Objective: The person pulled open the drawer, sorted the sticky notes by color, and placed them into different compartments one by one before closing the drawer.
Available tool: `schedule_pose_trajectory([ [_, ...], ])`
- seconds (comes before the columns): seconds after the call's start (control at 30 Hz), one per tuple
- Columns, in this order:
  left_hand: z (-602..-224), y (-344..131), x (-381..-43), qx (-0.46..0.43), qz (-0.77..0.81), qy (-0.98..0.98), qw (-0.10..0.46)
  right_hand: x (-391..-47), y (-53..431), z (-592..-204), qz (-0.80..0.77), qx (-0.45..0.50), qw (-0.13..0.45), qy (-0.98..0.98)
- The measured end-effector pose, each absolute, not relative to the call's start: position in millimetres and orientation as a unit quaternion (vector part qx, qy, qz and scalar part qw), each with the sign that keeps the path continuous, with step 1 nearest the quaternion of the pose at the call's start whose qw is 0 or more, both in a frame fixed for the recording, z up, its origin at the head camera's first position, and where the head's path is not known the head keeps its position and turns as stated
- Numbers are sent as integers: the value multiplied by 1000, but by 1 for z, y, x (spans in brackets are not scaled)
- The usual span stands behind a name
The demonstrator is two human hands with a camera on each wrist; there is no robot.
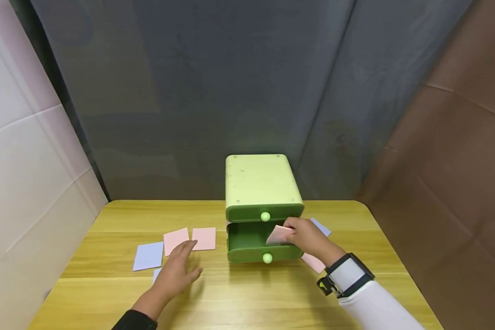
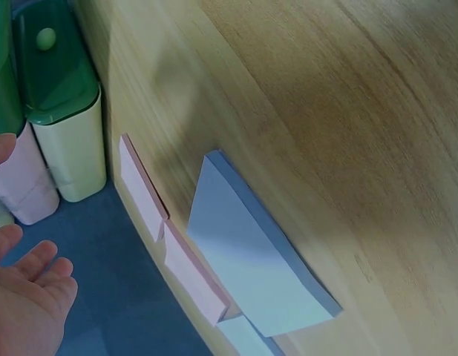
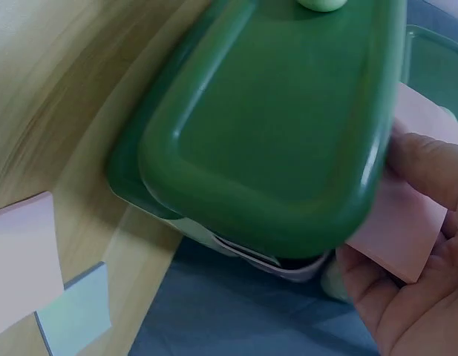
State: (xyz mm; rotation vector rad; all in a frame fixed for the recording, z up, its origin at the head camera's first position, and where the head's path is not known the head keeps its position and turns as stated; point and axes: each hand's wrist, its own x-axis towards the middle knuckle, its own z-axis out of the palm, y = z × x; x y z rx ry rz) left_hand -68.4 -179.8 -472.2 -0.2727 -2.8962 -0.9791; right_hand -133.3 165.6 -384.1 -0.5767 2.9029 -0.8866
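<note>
My right hand (image 1: 311, 239) pinches a pink sticky-note pad (image 1: 278, 234) over the pulled-out lower drawer (image 1: 247, 254) of a small green cabinet (image 1: 261, 178). In the right wrist view the thumb lies on one face of that pad (image 3: 407, 237), just past the drawer front (image 3: 266, 126). My left hand (image 1: 175, 273) hovers at the left with fingers spread, holding nothing. Close to its fingertips lie two pink pads (image 1: 204, 239) (image 2: 143, 189) and a blue pad (image 1: 148, 256); another blue pad (image 1: 156, 274) is partly hidden under the hand.
Right of the cabinet, partly behind my right hand, lie a blue pad (image 1: 321, 227) and a pink pad (image 1: 313, 263). The cabinet's upper drawer (image 1: 284, 211) is closed. A grey curtain (image 1: 189, 101) hangs behind the wooden table (image 1: 214, 302).
</note>
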Motion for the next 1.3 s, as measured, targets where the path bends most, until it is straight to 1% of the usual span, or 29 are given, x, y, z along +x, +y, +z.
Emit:
schedule_pose_trajectory([
  [0.3, -475, -180, -70, -88, -316, -944, 41, -140, 163, -389, -282, -192, 63, 938],
  [0.53, -476, -181, -71, -85, -321, -942, 41, -143, 164, -393, -270, -222, 68, 934],
  [0.83, -478, -181, -71, -85, -324, -941, 43, -145, 162, -398, -266, -210, 100, 935],
  [1.3, -479, -182, -69, -82, -320, -943, 50, -147, 157, -404, -261, -182, 95, 943],
])
